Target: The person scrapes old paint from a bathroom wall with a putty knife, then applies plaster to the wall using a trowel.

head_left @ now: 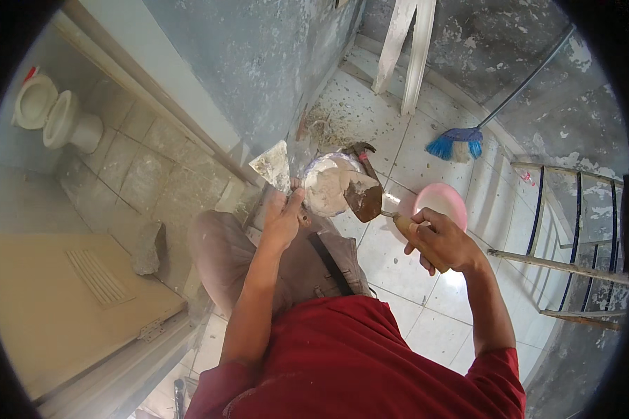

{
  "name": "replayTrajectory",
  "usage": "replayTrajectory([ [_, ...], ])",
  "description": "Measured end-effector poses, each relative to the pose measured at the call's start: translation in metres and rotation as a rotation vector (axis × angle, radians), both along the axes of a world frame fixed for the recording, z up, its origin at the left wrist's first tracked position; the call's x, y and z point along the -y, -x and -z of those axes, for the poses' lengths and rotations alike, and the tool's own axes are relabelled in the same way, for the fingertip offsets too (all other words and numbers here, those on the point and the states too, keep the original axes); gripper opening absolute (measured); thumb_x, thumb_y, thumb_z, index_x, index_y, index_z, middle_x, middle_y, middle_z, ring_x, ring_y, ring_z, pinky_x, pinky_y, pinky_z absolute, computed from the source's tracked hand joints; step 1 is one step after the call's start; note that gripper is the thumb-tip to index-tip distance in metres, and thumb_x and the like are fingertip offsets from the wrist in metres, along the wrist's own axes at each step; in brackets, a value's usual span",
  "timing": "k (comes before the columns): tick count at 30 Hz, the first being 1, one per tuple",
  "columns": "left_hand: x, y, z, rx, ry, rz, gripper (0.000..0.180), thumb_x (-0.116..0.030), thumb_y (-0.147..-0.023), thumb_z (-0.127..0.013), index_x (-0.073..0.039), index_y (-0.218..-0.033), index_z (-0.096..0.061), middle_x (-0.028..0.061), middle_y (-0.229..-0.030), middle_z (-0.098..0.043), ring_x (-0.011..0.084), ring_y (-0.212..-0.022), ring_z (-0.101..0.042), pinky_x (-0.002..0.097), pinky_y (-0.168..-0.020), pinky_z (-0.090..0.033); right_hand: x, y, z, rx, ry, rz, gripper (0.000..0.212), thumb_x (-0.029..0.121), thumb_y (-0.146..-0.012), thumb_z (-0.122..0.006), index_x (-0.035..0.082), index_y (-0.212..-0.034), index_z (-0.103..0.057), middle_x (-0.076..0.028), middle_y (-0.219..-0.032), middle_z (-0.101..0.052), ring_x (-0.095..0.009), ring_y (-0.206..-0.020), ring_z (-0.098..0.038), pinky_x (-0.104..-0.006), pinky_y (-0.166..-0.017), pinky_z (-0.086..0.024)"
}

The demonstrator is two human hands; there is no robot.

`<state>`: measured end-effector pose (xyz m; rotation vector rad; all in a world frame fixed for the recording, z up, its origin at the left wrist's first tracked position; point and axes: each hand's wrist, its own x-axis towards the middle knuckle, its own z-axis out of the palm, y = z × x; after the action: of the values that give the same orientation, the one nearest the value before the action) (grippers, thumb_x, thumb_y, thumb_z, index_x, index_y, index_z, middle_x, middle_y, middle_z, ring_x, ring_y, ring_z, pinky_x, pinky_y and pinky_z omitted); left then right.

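My left hand (282,222) is closed round the handle of a putty knife, its wide blade (272,165) smeared with pale plaster and pointing up and to the left. In my right hand (439,241) is the wooden handle of a trowel (365,204), whose brown pointed blade carries some plaster along its far edge. That blade lies over the right side of a round container (319,185) filled with pale powdery plaster. A claw hammer (368,163) rests right behind the container, partly hidden by it and the trowel. Nearest my right hand on the floor is a pink basin (449,197).
Plaster crumbs (325,130) litter the tiles at the wall's foot. A blue broom (458,143) leans at the far right, beside white planks (419,63) and a ladder-like frame (573,237). To the left are a doorway with a toilet (66,122), a stone block (149,249) and a door (63,300).
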<state>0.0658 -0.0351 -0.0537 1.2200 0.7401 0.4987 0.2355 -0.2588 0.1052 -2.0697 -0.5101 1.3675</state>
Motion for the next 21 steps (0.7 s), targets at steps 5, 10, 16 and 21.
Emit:
replayTrajectory([
  [5, -0.007, 0.003, 0.026, 0.022, 0.004, 0.079, 0.020, -0.017, -0.099, -0.056, -0.002, -0.111, -0.057, 0.0002, -0.090, -0.056, 0.0079, -0.080, -0.050, 0.0254, -0.070, -0.044, 0.000, -0.009, 0.009, -0.093, 0.094, -0.043, 0.035, 0.031, -0.100, -0.049, -0.003, -0.109, -0.048, -0.015, -0.082, -0.066, -0.015, -0.045, -0.054, -0.0281, -0.038, -0.043],
  [10, -0.006, -0.002, 0.018, -0.026, 0.013, 0.133, 0.023, -0.019, -0.099, -0.057, -0.003, -0.115, -0.056, -0.0015, -0.099, -0.056, 0.0085, -0.092, -0.049, 0.0255, -0.081, -0.042, 0.011, -0.016, 0.042, -0.347, -0.035, 0.110, 0.028, 0.022, -0.099, -0.046, 0.000, -0.115, -0.048, -0.016, -0.083, -0.066, -0.015, -0.042, -0.053, -0.0272, -0.032, -0.040],
  [16, -0.009, -0.002, 0.019, -0.011, 0.097, 0.032, 0.019, -0.014, -0.098, -0.056, -0.001, -0.112, -0.055, -0.0003, -0.079, -0.052, 0.0078, -0.062, -0.048, 0.0267, -0.051, -0.043, 0.019, -0.012, 0.074, -0.537, -0.134, 0.230, 0.027, 0.024, -0.099, -0.050, 0.001, -0.112, -0.048, -0.016, -0.084, -0.066, -0.013, -0.041, -0.050, -0.0258, -0.031, -0.037],
  [21, -0.014, -0.003, 0.023, -0.111, 0.064, 0.131, 0.021, -0.016, -0.097, -0.058, -0.004, -0.114, -0.057, -0.0024, -0.100, -0.054, 0.0080, -0.090, -0.048, 0.0246, -0.081, -0.042, 0.022, -0.015, 0.070, -0.494, -0.098, 0.196, 0.026, 0.025, -0.098, -0.053, 0.003, -0.111, -0.049, -0.017, -0.085, -0.066, -0.014, -0.043, -0.052, -0.0271, -0.033, -0.037],
])
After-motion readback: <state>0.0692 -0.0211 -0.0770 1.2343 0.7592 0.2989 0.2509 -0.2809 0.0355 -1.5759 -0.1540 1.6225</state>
